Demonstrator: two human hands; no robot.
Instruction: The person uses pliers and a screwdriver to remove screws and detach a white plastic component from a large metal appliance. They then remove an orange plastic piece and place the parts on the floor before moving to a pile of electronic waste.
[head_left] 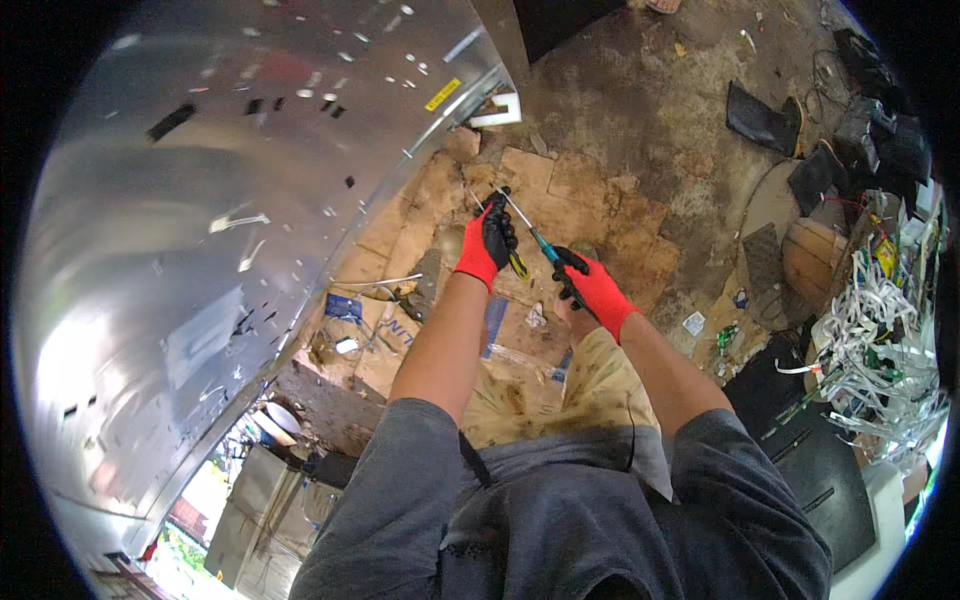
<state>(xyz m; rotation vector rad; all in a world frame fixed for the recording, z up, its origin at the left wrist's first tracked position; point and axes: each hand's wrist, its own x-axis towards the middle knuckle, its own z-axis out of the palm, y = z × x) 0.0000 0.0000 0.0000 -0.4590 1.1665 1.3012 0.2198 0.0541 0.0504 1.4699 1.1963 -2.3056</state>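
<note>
My left hand, in a red and black glove, is closed round a tool with a yellow and black handle. The handle shows below the fist, and a thin metal tip pokes out above it; I cannot make out the tool's kind. In my right hand, gloved the same way, is a screwdriver with a teal handle. Its long shaft slants up to the left, and the tip end lies close by the fingertips of my left hand. Both hands are held over a floor covered with flattened cardboard.
A large, shiny sheet-metal panel rises along the left. On the cardboard lie cables and blue-printed scraps. To the right are a tangle of white strips, black pieces and a dark board.
</note>
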